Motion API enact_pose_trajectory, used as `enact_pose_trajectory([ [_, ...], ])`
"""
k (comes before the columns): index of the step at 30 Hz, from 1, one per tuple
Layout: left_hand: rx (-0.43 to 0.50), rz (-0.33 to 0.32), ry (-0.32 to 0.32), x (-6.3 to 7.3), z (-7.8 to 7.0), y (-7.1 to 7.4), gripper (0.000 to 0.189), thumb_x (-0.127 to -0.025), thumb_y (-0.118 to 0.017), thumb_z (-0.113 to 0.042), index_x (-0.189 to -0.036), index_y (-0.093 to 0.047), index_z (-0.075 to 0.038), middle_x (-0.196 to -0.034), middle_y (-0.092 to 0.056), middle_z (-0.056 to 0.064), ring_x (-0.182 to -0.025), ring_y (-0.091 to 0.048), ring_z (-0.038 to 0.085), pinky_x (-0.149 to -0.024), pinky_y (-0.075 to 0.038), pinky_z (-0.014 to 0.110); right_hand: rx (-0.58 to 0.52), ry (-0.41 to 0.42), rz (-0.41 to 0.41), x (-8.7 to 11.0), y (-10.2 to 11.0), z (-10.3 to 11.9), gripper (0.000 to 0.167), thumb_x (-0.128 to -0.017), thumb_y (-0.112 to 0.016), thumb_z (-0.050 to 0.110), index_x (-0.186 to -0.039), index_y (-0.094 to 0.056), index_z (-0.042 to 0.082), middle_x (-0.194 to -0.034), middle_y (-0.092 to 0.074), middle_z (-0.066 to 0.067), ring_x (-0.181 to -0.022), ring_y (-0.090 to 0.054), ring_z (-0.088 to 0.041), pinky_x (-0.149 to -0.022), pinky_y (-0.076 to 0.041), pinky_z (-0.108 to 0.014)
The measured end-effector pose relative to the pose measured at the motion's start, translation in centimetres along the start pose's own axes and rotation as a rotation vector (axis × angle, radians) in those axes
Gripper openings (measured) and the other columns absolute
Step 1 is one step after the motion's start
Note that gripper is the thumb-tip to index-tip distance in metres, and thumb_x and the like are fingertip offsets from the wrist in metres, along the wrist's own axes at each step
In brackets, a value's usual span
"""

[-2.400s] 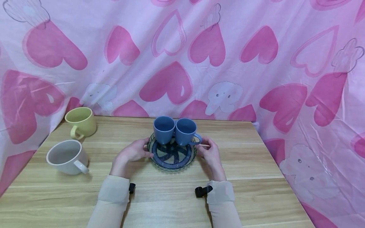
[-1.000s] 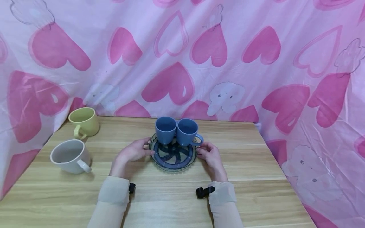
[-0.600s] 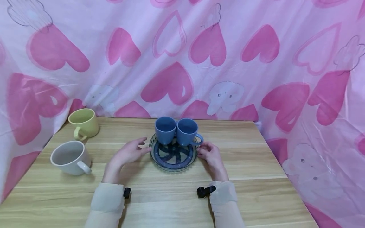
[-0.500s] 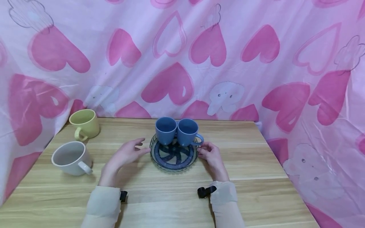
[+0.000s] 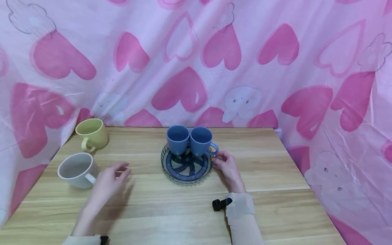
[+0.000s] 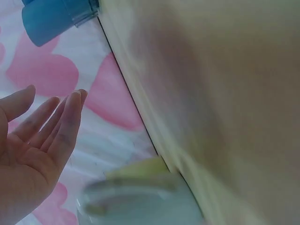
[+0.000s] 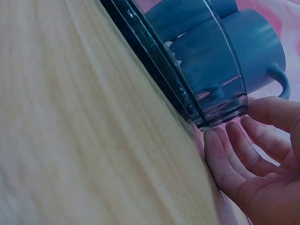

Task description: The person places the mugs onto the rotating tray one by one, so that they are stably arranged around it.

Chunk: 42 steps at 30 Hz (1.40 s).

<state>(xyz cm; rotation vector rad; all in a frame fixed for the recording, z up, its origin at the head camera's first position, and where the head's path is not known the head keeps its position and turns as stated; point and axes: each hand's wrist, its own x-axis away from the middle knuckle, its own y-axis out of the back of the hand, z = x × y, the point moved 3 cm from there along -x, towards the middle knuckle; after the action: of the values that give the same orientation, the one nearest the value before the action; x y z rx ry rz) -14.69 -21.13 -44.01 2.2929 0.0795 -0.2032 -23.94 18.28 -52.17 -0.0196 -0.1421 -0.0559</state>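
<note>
Two blue mugs (image 5: 177, 140) stand upright side by side at the back of a shallow glass dish (image 5: 186, 177) with a dark swirl pattern, mid-table. At the dish's right edge my right hand (image 5: 227, 168) holds the rim between thumb and fingers, below one mug's handle; the right wrist view shows the fingertips against the dish wall (image 7: 225, 111). My left hand (image 5: 108, 182) is in the air left of the dish, fingers relaxed and holding nothing. It is nearest to a light grey mug (image 5: 78, 172), whose handle it partly overlaps in the head view.
A yellow mug (image 5: 93, 134) stands behind the grey one, near the back left corner of the wooden table (image 5: 171, 217). Pink heart-patterned cloth (image 5: 183, 92) hangs along the back and sides.
My left hand has let go of the dish's left edge and moved left and nearer to me, toward the grey mug. The right hand, dish and blue mugs stay in place.
</note>
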Motion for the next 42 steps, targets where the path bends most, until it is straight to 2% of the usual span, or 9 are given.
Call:
enact_pose_trajectory([
  [3, 0.0, -0.023, 0.001, 1.4, 0.8, 0.6, 0.028, -0.097, -0.059, -0.011, -0.117, -0.063, 0.009, -0.099, -0.07, 0.024, -0.084, -0.069, 0.034, -0.074, -0.056, 0.047, 0.008, -0.001, -0.01, 0.0, 0.3, -0.1, 0.029, -0.088, -0.065, -0.007, -0.116, -0.06, -0.006, -0.102, -0.062, -0.017, -0.086, -0.063, -0.02, -0.08, -0.058, -0.036],
  [9, -0.034, -0.054, 0.011, 4.0, 3.1, 3.3, 0.027, -0.097, -0.06, -0.014, -0.114, -0.066, 0.007, -0.095, -0.071, 0.02, -0.073, -0.06, 0.0, -0.06, -0.047, 0.015, 0.009, 0.022, 0.012, -0.3, 0.0, 0.0, 0.027, -0.088, -0.066, -0.005, -0.115, -0.061, -0.005, -0.104, -0.063, -0.02, -0.085, -0.064, -0.021, -0.079, -0.058, -0.035],
  [17, -0.055, -0.044, 0.156, 6.5, 6.6, 6.3, 0.035, -0.101, -0.054, -0.022, -0.115, -0.063, 0.009, -0.095, -0.069, 0.026, -0.065, -0.056, -0.009, -0.054, -0.042, 0.012, 0.002, 0.034, 0.014, -0.3, -0.2, -0.4, 0.026, -0.087, -0.065, -0.007, -0.112, -0.06, -0.009, -0.095, -0.064, -0.014, -0.08, -0.064, -0.017, -0.076, -0.058, -0.034],
  [21, -0.096, 0.002, 0.187, 6.4, 7.7, 6.5, 0.043, -0.102, -0.053, -0.03, -0.121, -0.061, 0.008, -0.108, -0.066, 0.029, -0.085, -0.065, 0.014, -0.07, -0.045, 0.026, -0.009, 0.042, 0.027, -0.3, -0.3, -0.2, 0.027, -0.088, -0.065, -0.006, -0.114, -0.06, -0.009, -0.098, -0.064, -0.016, -0.082, -0.064, -0.018, -0.078, -0.058, -0.035],
  [24, -0.048, 0.079, 0.212, 6.0, 8.0, 5.9, 0.05, -0.102, -0.052, -0.035, -0.127, -0.057, 0.008, -0.121, -0.06, 0.03, -0.098, -0.059, 0.007, -0.075, -0.043, 0.029, -0.013, 0.043, 0.019, -0.3, -0.1, -0.1, 0.026, -0.088, -0.065, -0.007, -0.113, -0.06, -0.009, -0.098, -0.063, -0.017, -0.081, -0.064, -0.018, -0.079, -0.058, -0.035],
  [28, 0.028, 0.125, 0.234, 5.7, 8.2, 5.3, 0.053, -0.101, -0.054, -0.037, -0.13, -0.056, 0.007, -0.123, -0.06, 0.027, -0.088, -0.041, -0.021, -0.067, -0.038, 0.015, -0.006, 0.023, 0.023, -0.3, 0.0, -0.1, 0.028, -0.088, -0.066, -0.006, -0.115, -0.059, -0.01, -0.098, -0.064, -0.016, -0.08, -0.064, -0.016, -0.082, -0.057, -0.038],
  [31, 0.058, 0.149, 0.245, 5.4, 8.2, 5.2, 0.054, -0.101, -0.054, -0.038, -0.13, -0.055, 0.007, -0.122, -0.062, 0.022, -0.088, -0.04, -0.022, -0.065, -0.039, 0.014, -0.006, 0.018, 0.05, -0.4, 0.1, 0.0, 0.031, -0.089, -0.065, -0.007, -0.118, -0.056, -0.013, -0.099, -0.064, -0.016, -0.082, -0.064, -0.016, -0.085, -0.056, -0.042],
  [37, 0.1, 0.192, 0.255, 5.0, 8.3, 5.0, 0.05, -0.1, -0.055, -0.037, -0.129, -0.057, 0.004, -0.107, -0.064, -0.009, -0.089, -0.044, -0.018, -0.067, -0.041, 0.015, -0.006, 0.014, 0.068, -0.4, 0.2, 0.2, 0.032, -0.087, -0.064, -0.01, -0.117, -0.054, -0.017, -0.097, -0.063, -0.016, -0.084, -0.063, -0.02, -0.085, -0.056, -0.043],
  [42, 0.106, 0.216, 0.288, 4.8, 8.4, 4.8, 0.056, -0.1, -0.055, -0.041, -0.13, -0.055, 0.005, -0.113, -0.065, 0.002, -0.089, -0.044, -0.016, -0.07, -0.042, 0.019, -0.019, 0.022, 0.047, -0.2, 0.2, 0.0, 0.029, -0.088, -0.066, -0.008, -0.116, -0.058, -0.012, -0.101, -0.063, -0.018, -0.087, -0.064, -0.02, -0.083, -0.057, -0.036],
])
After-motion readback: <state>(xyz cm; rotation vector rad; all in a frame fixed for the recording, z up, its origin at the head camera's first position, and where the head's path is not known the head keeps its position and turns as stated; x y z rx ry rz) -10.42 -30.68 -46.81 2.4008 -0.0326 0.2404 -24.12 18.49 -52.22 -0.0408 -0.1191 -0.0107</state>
